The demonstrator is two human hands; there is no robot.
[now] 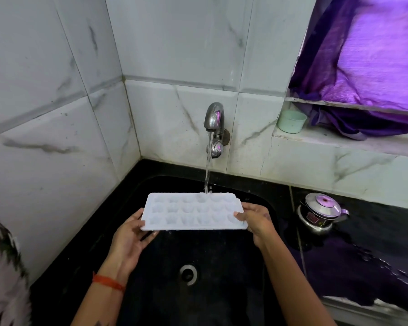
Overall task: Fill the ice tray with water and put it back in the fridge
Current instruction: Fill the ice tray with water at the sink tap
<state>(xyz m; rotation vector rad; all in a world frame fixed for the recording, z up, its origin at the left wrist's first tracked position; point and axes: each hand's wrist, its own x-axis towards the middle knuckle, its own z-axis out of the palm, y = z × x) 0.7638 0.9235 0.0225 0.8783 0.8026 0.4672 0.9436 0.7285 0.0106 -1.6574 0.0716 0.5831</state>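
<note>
A white ice tray (193,211) with several rows of small cells is held level over the black sink (165,182). My left hand (130,236) grips its left end from below, thumb on the rim. Its right end is gripped by my right hand (256,218). A chrome tap (214,118) on the tiled back wall is running. The thin stream of water (207,175) lands in a cell on the tray's far edge, right of centre.
The sink drain (188,274) lies below the tray. A small steel lidded pot (320,212) stands on the wet black counter (375,255) to the right. A pale green cup (291,121) sits on the window ledge under a purple curtain (368,67). Tiled walls close off the left and back.
</note>
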